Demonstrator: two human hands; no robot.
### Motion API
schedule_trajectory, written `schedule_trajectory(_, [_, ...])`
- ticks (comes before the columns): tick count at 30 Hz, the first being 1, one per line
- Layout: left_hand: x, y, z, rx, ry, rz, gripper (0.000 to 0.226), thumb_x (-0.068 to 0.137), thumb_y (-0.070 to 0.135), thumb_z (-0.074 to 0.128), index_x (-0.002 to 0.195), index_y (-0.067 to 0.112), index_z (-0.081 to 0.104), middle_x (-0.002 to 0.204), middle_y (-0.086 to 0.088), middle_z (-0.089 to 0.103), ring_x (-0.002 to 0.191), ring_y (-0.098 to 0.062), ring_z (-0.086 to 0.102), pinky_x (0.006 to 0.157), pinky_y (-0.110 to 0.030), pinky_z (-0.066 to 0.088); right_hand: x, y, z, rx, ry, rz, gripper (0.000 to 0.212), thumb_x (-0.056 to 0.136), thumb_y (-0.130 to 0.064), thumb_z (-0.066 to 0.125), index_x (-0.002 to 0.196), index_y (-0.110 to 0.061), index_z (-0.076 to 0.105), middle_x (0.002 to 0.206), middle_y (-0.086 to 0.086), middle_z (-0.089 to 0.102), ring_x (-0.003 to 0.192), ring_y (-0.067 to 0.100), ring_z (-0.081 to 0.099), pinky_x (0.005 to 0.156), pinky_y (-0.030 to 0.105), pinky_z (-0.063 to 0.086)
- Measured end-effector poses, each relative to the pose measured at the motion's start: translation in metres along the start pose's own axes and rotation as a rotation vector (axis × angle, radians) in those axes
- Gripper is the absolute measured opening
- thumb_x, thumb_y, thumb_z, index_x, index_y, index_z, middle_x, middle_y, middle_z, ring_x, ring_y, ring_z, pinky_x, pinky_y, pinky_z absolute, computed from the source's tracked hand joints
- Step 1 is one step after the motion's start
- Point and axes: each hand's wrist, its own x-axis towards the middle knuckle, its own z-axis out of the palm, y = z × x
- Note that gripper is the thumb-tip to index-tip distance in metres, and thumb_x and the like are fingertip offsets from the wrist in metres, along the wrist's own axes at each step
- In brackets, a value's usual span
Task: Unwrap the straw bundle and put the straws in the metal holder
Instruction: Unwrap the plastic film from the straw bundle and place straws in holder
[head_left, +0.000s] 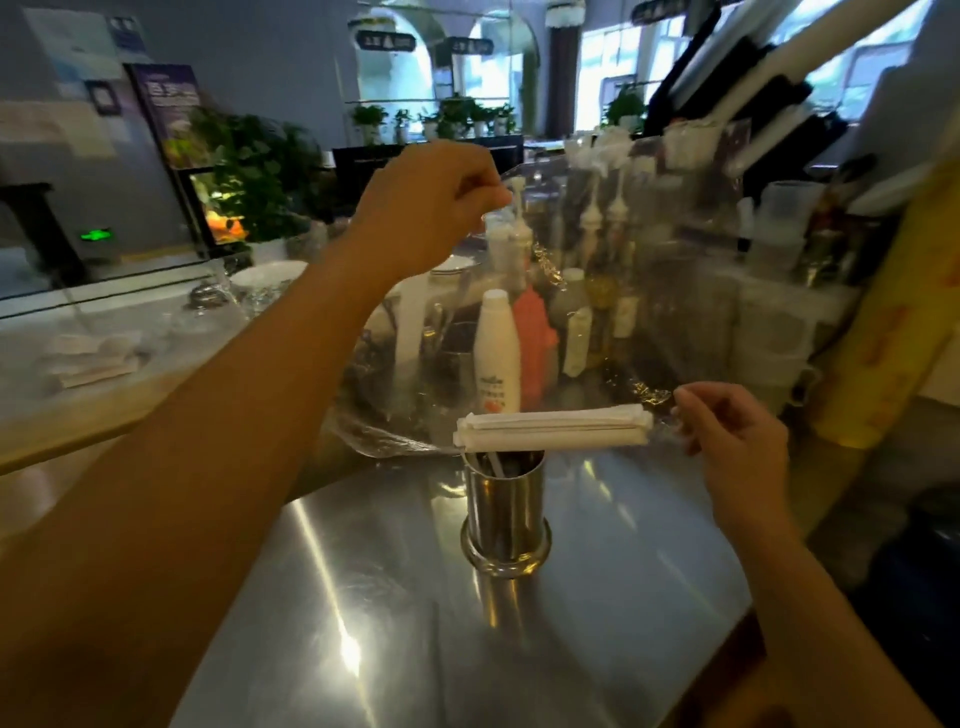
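Steel counter (363, 597) carrying a metal holder (505, 512) at centre. Clear wrap (597, 291) stretched between both hands: left hand (426, 208) raised, pinching its upper edge; right hand (737, 441) lower, pinching its end beside the straws (553, 425), which lie level just over the holder's mouth. Bottles (497, 348) behind.

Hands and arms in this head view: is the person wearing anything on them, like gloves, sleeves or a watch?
Nothing shows. The left hand and right hand are both bare, without gloves, rings or a watch in sight. Both forearms are uncovered as far as the picture's edge, so any sleeves end out of view.
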Motion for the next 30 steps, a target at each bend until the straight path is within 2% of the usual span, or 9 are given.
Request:
schedule_trajectory(3, [0.016,0.015,0.017,-0.044,-0.019,0.039,0.024,0.09,0.031,0.055,0.094,0.009,0.065,0.084,-0.007,0.069,0.074,-0.017,0.064,0.079,-0.037,0.053,0.004,0.001,-0.024,-0.043,0.069,0.028,0.021,0.085,-0.017,0.058,0.077,-0.037,0.061,0.072,-0.009,0.061,0.059,-0.002,0.057,0.051,0.01,0.048])
schedule_trajectory(5, [0.023,0.023,0.028,-0.087,-0.027,0.056,0.025,0.089,0.03,0.056,0.093,0.007,0.066,0.081,-0.007,0.067,0.077,-0.022,0.064,0.08,-0.043,0.053,0.005,0.001,-0.039,-0.088,0.1,0.037,0.019,0.085,-0.018,0.059,0.079,-0.036,0.06,0.074,-0.007,0.061,0.059,-0.002,0.056,0.051,0.009,0.047])
schedule_trajectory(11, [0.033,0.038,0.053,-0.134,-0.044,0.113,0.026,0.09,0.027,0.055,0.093,0.003,0.065,0.084,-0.013,0.067,0.081,-0.03,0.063,0.08,-0.05,0.051,0.007,0.0,-0.071,-0.152,0.145,0.04,0.008,0.085,-0.016,0.057,0.089,-0.02,0.063,0.076,-0.005,0.062,0.06,-0.001,0.057,0.054,0.011,0.048])
schedule_trajectory(15, [0.035,0.043,0.058,-0.161,-0.034,0.127,0.026,0.091,0.028,0.054,0.093,0.005,0.066,0.08,-0.008,0.065,0.076,-0.025,0.063,0.08,-0.048,0.052,0.014,-0.003,-0.081,-0.164,0.169,0.048,0.007,0.085,-0.016,0.057,0.089,-0.02,0.062,0.079,-0.008,0.061,0.063,-0.006,0.057,0.058,0.009,0.049])
schedule_trajectory(20, [0.034,0.038,0.056,-0.209,0.0,0.106,0.024,0.091,0.027,0.054,0.093,0.006,0.065,0.079,-0.003,0.062,0.073,-0.021,0.061,0.081,-0.046,0.053,0.031,-0.013,-0.086,-0.208,0.165,0.012,0.01,0.085,-0.019,0.058,0.094,-0.018,0.062,0.082,-0.006,0.061,0.07,0.004,0.057,0.06,0.012,0.049])
schedule_trajectory(23, [0.032,0.028,0.055,-0.227,0.018,0.074,0.023,0.091,0.026,0.055,0.093,0.006,0.065,0.079,-0.008,0.064,0.071,-0.023,0.063,0.079,-0.043,0.054,0.038,-0.018,-0.08,-0.192,0.143,-0.008,0.008,0.085,-0.019,0.058,0.092,-0.018,0.061,0.08,-0.008,0.06,0.066,-0.004,0.057,0.058,0.009,0.049])
schedule_trajectory(25, [0.03,0.02,0.054,-0.253,0.033,0.045,0.021,0.091,0.024,0.055,0.092,0.005,0.065,0.079,-0.009,0.065,0.069,-0.02,0.063,0.077,-0.034,0.055,0.041,-0.02,-0.075,-0.206,0.12,-0.015,0.007,0.085,-0.019,0.057,0.092,-0.018,0.06,0.079,-0.01,0.057,0.064,-0.008,0.055,0.06,0.007,0.048])
schedule_trajectory(28, [0.025,0.007,0.054,-0.27,0.055,0.012,0.021,0.09,0.021,0.056,0.091,0.003,0.065,0.075,-0.004,0.062,0.057,-0.003,0.057,0.062,-0.009,0.048,0.046,-0.021,-0.067,-0.231,0.097,-0.032,0.009,0.086,-0.02,0.056,0.094,-0.018,0.06,0.08,-0.011,0.058,0.065,-0.009,0.055,0.059,0.005,0.047])
schedule_trajectory(30, [0.021,-0.002,0.053,-0.285,0.063,-0.018,0.021,0.09,0.019,0.056,0.09,0.0,0.065,0.073,-0.005,0.061,0.055,-0.001,0.055,0.058,-0.006,0.047,0.049,-0.022,-0.061,-0.239,0.088,-0.041,0.01,0.085,-0.02,0.056,0.094,-0.018,0.06,0.08,-0.01,0.058,0.064,-0.009,0.055,0.057,0.004,0.046])
